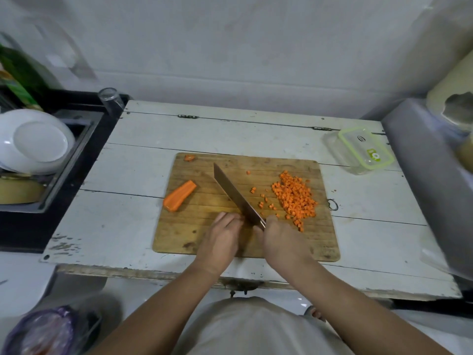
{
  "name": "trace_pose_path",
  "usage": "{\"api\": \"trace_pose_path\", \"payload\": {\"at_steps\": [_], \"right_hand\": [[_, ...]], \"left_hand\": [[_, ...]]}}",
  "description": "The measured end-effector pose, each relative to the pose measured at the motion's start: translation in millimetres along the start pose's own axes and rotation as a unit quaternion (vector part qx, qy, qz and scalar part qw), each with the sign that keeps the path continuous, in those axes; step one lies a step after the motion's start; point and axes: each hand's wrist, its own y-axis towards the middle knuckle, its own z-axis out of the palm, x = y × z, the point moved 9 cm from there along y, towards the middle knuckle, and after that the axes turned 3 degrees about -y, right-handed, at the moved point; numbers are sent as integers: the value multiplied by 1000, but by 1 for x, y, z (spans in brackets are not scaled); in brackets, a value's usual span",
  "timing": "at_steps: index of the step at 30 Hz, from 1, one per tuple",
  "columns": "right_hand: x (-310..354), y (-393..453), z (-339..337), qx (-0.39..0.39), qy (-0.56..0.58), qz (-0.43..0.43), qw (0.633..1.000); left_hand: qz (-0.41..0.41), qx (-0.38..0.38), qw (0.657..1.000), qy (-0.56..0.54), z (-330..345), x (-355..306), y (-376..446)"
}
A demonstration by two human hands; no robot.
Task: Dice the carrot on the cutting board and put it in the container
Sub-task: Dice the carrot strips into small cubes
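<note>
The right hand (279,242) grasps the knife (236,197) by its handle; the blade runs toward 11 o'clock across the board (317,242). The left hand (222,237) rests beside the blade with fingers curled; whether they hold anything cannot be told. Dice (297,198) lie at 2 o'clock, an uncut carrot piece (179,196) at 9 o'clock, and the container (358,152) off-board at 2 o'clock, lid on.

Risks: left fingertips touch the blade, so a cut is possible; dice near the right edge may scatter when swept.
</note>
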Motion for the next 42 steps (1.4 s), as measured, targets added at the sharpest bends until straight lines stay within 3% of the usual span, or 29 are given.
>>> {"api": "trace_pose_path", "payload": {"at_steps": [11,17,24,29,34,42], "right_hand": [[-66,4,-14,-4,84,56,995],[-52,-23,-10,12,57,-8,998],[-31,-23,-2,4,10,-11,1000],[-16,14,-4,0,59,7,998],[-43,-11,-8,-9,92,-4,996],[-28,-25,1,-6,-40,-32,999]], "left_hand": [[-44,-20,999,-8,-2,3,-7],[-66,-36,997,-22,6,-3,2],[-69,-38,997,-16,5,0,5],[-30,-22,999,-8,5,-5,1],[-2,-27,1000,3,0,-9,-4],[4,-36,999,10,-2,-9,-1]]}}
